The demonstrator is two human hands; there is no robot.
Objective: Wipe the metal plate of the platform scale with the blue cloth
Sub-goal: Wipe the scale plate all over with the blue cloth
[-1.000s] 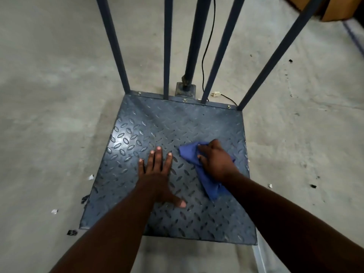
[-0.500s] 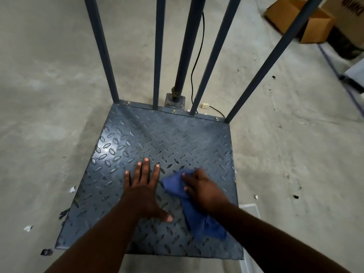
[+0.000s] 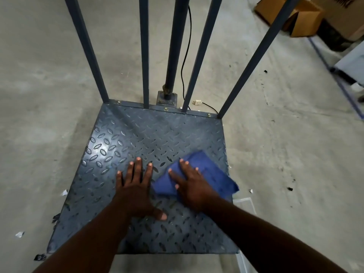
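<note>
The blue-grey checker metal plate of the platform scale lies on the concrete floor and fills the middle of the view. My left hand rests flat on the plate with fingers spread. Just right of it, my right hand presses flat on the blue cloth, fingers straight. The cloth lies spread near the plate's right edge and part of it is hidden under my palm.
Several blue rail bars and a thicker post rise from the plate's far edge. A black cable with a white plug lies behind it. Cardboard boxes stand at the far right. A clear plastic container sits by the plate's near right corner.
My right hand has slid the cloth to the right, toward the plate's right edge, and the cloth now lies flatter. My left hand has stayed flat on the plate.
</note>
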